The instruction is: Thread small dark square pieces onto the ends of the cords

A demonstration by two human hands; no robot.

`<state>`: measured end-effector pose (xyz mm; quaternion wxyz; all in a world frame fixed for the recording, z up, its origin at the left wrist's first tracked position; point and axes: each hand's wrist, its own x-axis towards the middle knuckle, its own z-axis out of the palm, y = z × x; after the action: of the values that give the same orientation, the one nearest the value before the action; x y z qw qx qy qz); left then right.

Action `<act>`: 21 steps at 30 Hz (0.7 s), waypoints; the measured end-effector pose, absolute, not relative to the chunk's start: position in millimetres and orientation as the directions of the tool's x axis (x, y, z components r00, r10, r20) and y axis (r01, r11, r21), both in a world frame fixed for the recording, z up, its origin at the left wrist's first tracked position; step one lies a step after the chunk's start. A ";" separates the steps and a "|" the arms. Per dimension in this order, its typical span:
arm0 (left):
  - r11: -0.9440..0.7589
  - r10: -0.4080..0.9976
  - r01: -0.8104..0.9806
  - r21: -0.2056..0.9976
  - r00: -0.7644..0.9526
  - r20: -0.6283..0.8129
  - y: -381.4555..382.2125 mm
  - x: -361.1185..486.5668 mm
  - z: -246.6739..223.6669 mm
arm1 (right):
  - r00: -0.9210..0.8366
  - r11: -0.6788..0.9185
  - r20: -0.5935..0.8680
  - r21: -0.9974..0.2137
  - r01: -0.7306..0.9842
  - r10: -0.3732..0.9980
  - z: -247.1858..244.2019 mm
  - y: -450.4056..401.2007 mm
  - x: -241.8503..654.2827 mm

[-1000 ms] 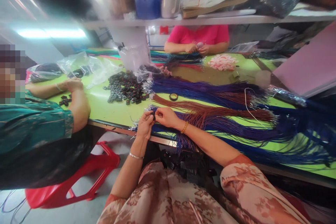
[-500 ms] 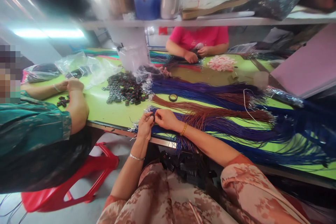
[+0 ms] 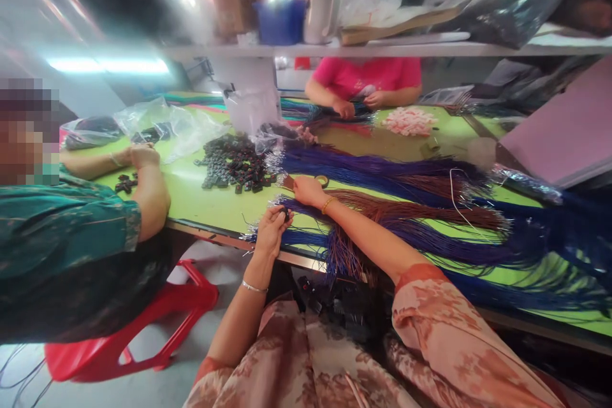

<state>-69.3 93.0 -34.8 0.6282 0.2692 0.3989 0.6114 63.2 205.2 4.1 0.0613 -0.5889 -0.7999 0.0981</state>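
Note:
A small black plastic connector housing (image 3: 285, 212) is pinched between the thumb and fingers of my left hand (image 3: 271, 229), just above the table's front edge. My right hand (image 3: 308, 192) is farther away, over the metal-tipped ends of the brown wires (image 3: 363, 201). Its fingers are closed on the wires at that end; how many they grip cannot be made out. Blue wires (image 3: 406, 229) lie below my right forearm, their silvery ends near my left hand. More black housings (image 3: 347, 303) rest in my lap.
Black housings (image 3: 234, 162) are heaped on the green table (image 3: 191, 201). A roll of tape (image 3: 322, 182) lies beyond my right hand. At left sits a co-worker (image 3: 71, 236) beside a red stool (image 3: 143, 325); another person (image 3: 368, 83) works opposite. A shelf (image 3: 406, 50) crosses above.
My right hand has left the housing and moved forward to the brown wire ends. My left hand keeps hold of the housing. The view has shifted slightly.

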 end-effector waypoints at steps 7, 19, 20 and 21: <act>0.101 0.984 -0.556 0.825 -0.064 -0.164 92.7 -68.3 -35.5 | -0.286 0.308 0.116 -0.353 0.884 0.951 8.1 204.9 70.7; 0.083 0.988 -0.553 0.829 -0.065 -0.143 92.6 -68.7 -35.8 | -0.348 0.462 0.332 -0.783 0.416 0.877 22.6 193.6 50.6; 0.080 0.988 -0.551 0.830 -0.065 -0.138 92.4 -68.7 -36.0 | -0.352 0.459 0.329 -0.792 0.402 0.876 22.3 188.4 53.1; 0.076 0.989 -0.549 0.833 -0.067 -0.134 92.3 -68.7 -36.3 | -0.354 0.449 0.317 -0.799 0.400 0.880 21.5 182.7 56.1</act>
<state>-68.7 92.3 -36.3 0.6218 0.2830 0.3888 0.6181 56.1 182.7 21.5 0.3820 -0.4208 -0.7606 0.3139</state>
